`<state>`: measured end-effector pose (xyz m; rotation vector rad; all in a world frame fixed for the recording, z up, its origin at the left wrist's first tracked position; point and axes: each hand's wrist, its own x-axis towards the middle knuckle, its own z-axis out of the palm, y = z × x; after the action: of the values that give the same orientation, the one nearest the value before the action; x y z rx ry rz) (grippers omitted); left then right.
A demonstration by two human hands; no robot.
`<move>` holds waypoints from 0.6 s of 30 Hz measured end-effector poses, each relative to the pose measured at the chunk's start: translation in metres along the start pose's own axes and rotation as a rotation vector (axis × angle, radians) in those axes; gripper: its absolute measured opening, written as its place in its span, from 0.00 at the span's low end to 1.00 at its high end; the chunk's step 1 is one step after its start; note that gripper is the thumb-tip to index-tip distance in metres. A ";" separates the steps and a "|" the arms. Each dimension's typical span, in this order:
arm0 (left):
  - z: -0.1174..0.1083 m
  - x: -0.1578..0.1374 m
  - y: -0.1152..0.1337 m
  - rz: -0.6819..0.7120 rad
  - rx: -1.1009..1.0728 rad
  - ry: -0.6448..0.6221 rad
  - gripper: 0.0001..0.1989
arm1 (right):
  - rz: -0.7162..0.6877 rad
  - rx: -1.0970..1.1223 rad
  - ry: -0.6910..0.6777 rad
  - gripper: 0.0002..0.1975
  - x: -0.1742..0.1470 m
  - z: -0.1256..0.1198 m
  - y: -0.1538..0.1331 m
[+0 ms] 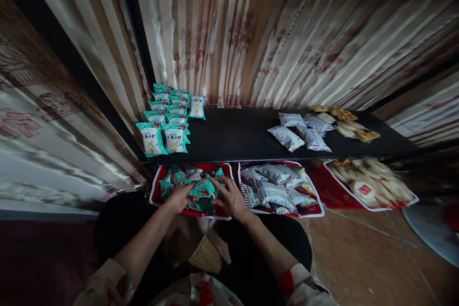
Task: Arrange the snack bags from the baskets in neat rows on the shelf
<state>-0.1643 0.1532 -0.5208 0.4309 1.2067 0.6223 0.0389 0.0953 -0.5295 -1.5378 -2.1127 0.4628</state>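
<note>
Both hands reach into a red basket with a white rim (153, 191), full of green-and-white snack packets. A green snack packet (203, 188) lies between them. My left hand (180, 198) grips its left side, with fingers on top and the thumb at the near edge. At its right side, my right hand (232, 199) has curved fingers and thumb against the same packet. Whether the packet is lifted off those beneath it, I cannot tell. On the black shelf (233, 134) above, green-and-white packets (174, 138) stand upright in two rows at the left end, one apart at the back.
Right of my basket, a second red basket (319, 208) holds silvery-white packets (274, 193). Farther right, another red basket (333, 191) contains pale round packaged pieces (376, 184). White packets (286, 137) and yellowish packs (349, 126) lie on the shelf. A pleated curtain (229, 33) hangs behind.
</note>
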 end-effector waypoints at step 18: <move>0.021 -0.035 0.051 0.279 0.204 -0.244 0.19 | 0.413 0.606 0.149 0.20 0.036 -0.030 -0.026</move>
<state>-0.1632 0.1690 -0.4575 0.8337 0.9867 0.6642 0.0267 0.1208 -0.4839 -1.5590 -1.3520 0.9905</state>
